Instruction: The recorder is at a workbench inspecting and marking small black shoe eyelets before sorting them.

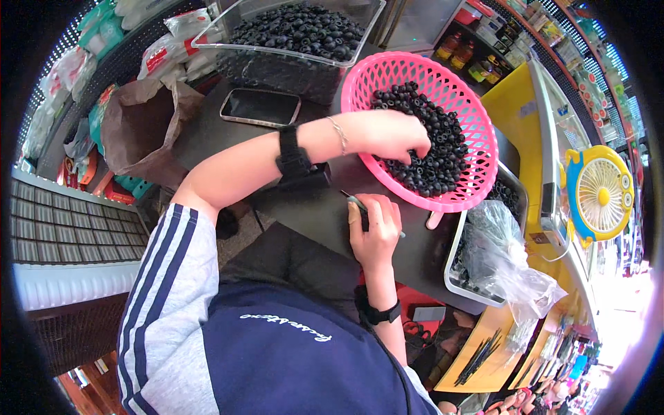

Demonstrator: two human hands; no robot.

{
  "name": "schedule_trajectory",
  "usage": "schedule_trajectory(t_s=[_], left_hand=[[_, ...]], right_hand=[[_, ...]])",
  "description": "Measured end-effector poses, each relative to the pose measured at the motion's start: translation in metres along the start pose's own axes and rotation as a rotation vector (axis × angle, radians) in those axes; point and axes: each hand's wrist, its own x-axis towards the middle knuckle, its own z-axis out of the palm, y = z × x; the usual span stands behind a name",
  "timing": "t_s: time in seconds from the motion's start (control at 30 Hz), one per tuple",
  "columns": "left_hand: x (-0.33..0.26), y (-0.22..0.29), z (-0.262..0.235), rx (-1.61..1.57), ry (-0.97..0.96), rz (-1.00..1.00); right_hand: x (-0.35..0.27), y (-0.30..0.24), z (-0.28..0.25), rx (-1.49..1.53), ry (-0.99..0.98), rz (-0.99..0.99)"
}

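Observation:
A pink openwork plastic basket holds many small black rounded pieces, some with a hole showing. Over its near left side reaches my left hand, fingers curled down among the pieces; whatever they pinch is hidden. Just below the basket, my right hand is closed around a thin tool with a pale grey-green handle and a dark narrow tip. That tip points up and left, toward the underside of my left wrist. Most of the handle is covered by my fingers.
A clear bin heaped with the same black pieces stands behind. A phone and an open brown bag lie left. At right are a white-rimmed tray, a plastic bag and a yellow-blue fan.

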Motion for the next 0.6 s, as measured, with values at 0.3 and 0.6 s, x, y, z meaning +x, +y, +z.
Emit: schedule_trajectory(t_s=[0.3,0.6], left_hand=[[0.015,0.003,0.022,0.053,-0.085,-0.055],[-0.031,0.028,-0.027,-0.234,0.555,-0.08]], right_hand=[[-0.002,0.002,0.002,-0.028,0.012,0.042],[-0.008,0.004,0.002,0.016,0.118,0.13]])
